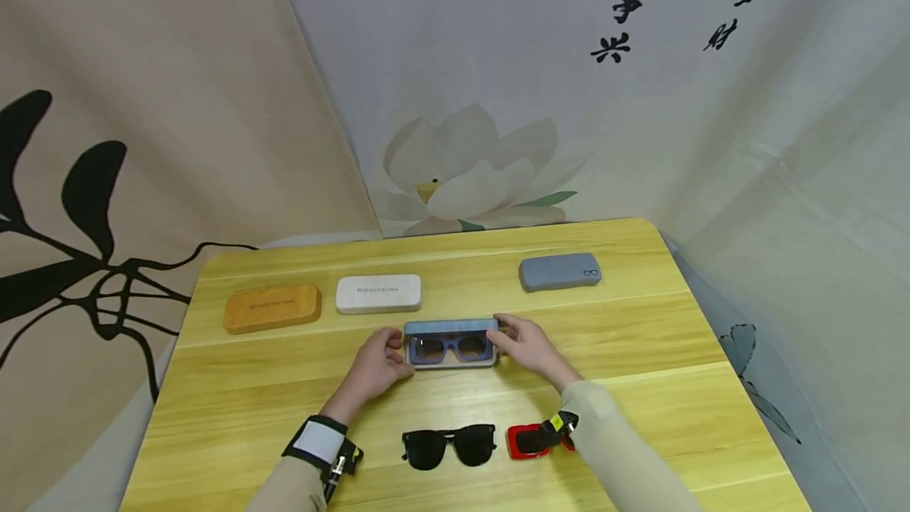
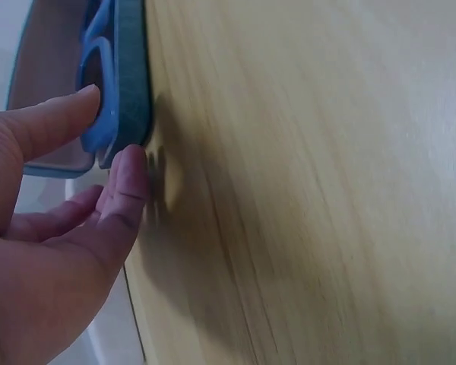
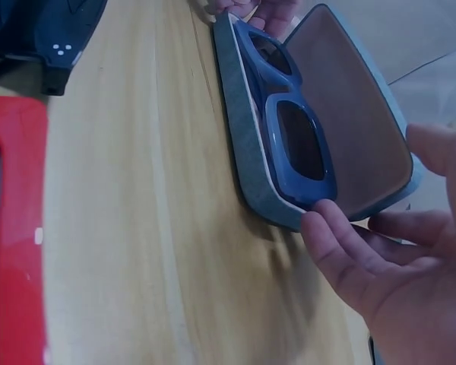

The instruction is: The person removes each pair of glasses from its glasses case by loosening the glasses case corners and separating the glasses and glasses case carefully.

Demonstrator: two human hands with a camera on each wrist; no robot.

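An open blue-grey glasses case (image 1: 449, 327) sits mid-table, its lid raised at the back. Inside lies a pair of blue-framed sunglasses (image 1: 449, 348) with brown-tinted lenses. My left hand (image 1: 375, 362) holds the left end of the case, fingertips at its front corner and another digit over the sunglasses' edge in the left wrist view. At the opposite end my right hand (image 1: 528, 348) grips the case, one digit at the lid's rim and other fingertips against the base's corner. In front lie black sunglasses (image 1: 449, 446) and red-framed sunglasses (image 1: 528, 455), the latter partly covered by the right wrist strap.
Behind the open case stand an orange case (image 1: 273, 308) at the left, a white case (image 1: 378, 294) beside it, and a closed grey-blue case (image 1: 559, 272) at the right. The wooden table (image 1: 675, 385) meets printed cloth hangings (image 1: 469, 101) at its back edge.
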